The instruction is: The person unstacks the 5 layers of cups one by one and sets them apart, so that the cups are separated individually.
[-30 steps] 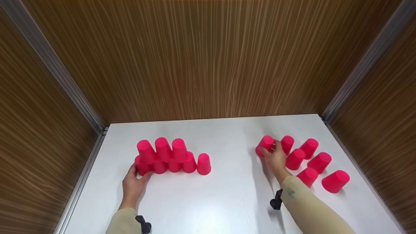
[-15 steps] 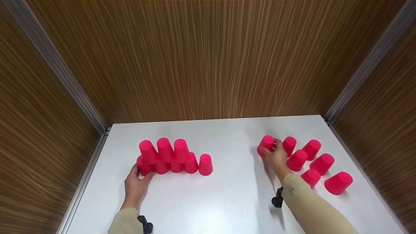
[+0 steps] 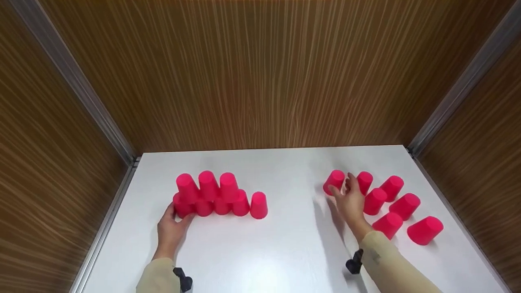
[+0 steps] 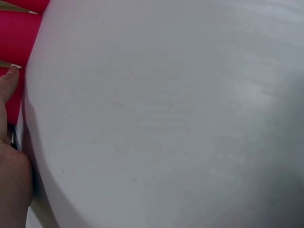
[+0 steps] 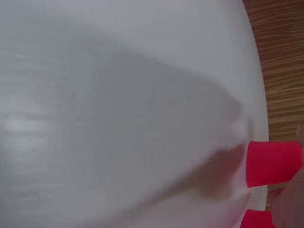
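Observation:
My left hand (image 3: 170,234) grips the leftmost bottom cup (image 3: 182,208) of a stack of pink upside-down cups, thumb in front and fingers round its left side. Three cups (image 3: 209,185) form the upper row, resting on the lower row (image 3: 241,205). At that row's right end stands another cup (image 3: 259,205), a small gap from its neighbour. In the left wrist view the thumb (image 4: 8,83) lies against the cup. On the right, my right hand (image 3: 351,203) has its fingers spread just beside a single cup (image 3: 335,181), the thumb overlapping its side.
Several more upside-down pink cups (image 3: 374,201) stand loosely grouped right of the right hand, the nearest one (image 3: 425,230) close to the table's right side. The white table (image 3: 285,244) is walled by wood-grain panels (image 3: 264,81) at the back and both sides.
My right hand has loosened from the cup and drawn slightly right, its fingers spreading. The left hand keeps its grip on the leftmost bottom cup. The head view has shifted a little.

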Available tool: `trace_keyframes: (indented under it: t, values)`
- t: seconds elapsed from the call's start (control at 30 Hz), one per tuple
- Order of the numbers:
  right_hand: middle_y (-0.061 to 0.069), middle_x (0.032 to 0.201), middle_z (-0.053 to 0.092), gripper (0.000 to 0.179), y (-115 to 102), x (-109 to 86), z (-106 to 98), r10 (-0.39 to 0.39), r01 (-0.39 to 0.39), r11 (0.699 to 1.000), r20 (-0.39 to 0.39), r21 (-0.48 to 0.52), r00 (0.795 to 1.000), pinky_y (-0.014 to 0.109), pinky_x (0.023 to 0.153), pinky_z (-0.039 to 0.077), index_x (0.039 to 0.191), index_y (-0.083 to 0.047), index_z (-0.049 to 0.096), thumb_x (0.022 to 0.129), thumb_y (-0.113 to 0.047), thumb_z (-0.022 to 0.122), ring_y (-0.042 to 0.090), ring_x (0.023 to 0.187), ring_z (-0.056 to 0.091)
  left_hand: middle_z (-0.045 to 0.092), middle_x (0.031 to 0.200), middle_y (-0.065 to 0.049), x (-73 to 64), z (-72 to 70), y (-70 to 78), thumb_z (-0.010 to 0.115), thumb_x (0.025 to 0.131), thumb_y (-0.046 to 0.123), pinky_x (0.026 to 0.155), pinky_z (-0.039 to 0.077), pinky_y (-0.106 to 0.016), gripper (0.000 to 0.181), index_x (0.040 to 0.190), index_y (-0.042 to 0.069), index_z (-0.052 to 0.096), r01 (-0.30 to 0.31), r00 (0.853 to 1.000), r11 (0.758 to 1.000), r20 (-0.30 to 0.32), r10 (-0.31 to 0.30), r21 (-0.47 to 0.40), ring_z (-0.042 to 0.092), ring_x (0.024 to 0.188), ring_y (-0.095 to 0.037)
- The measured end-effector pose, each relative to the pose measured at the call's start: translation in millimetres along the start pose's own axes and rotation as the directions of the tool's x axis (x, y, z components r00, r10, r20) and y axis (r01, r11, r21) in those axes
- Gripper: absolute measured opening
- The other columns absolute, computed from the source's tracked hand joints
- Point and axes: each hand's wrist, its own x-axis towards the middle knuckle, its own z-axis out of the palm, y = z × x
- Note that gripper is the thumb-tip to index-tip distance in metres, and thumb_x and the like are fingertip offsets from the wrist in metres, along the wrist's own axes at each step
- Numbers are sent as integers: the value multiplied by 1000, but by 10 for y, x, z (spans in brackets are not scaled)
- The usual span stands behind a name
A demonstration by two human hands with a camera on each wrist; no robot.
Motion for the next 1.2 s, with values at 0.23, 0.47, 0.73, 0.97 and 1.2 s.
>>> trace_keyframes:
  t: [0.23, 0.47, 0.73, 0.97, 1.2]
  values:
    - [11, 158, 50, 75, -425, -307, 35, -164, 173, 981, -103, 90, 981, 40, 113, 49, 160, -14, 41, 97, -30, 80, 30, 145, 49, 41, 166, -17, 40, -16, -12, 78, 99, 28, 126, 33, -51, 82, 165, 6, 34, -22, 1000, 1000, -8, 22, -3, 33, 156, -37]
    - [9, 139, 66, 60, -969, -469, 334, -342, 343, 918, -43, 199, 939, 34, 111, 52, 148, -11, 56, 96, -22, 83, 30, 131, 62, 39, 167, -18, 37, -53, -35, 77, 100, 26, 126, 31, -50, 82, 166, 6, 32, 1, 1000, 1000, -1, -1, 8, 32, 157, -38]
    - [7, 134, 71, 54, -1559, -627, 925, -481, 457, 863, 69, 215, 874, 51, 110, 52, 143, -10, 64, 94, -19, 84, 30, 127, 66, 37, 169, -17, 21, -39, -39, 78, 100, 28, 126, 31, -52, 84, 167, 9, 31, 22, 1000, 1000, 8, -22, 12, 30, 157, -38]
    - [3, 141, 66, 60, -1812, -757, 1461, -451, 425, 892, 238, 156, 860, 41, 108, 54, 147, -14, 60, 93, -23, 85, 23, 129, 63, 39, 167, -19, 21, -19, -38, 78, 100, 26, 126, 30, -53, 83, 166, 6, 32, 7, 1000, 1000, 2, -7, 24, 32, 156, -40]
    - [1, 149, 59, 69, -1827, -835, 1816, -329, 311, 944, 357, 109, 874, 37, 110, 52, 153, -19, 54, 93, -26, 85, 23, 135, 57, 41, 166, -18, 5, 8, -11, 78, 99, 28, 126, 32, -53, 80, 164, 7, 35, -16, 1000, 999, -12, 17, 31, 33, 156, -39]
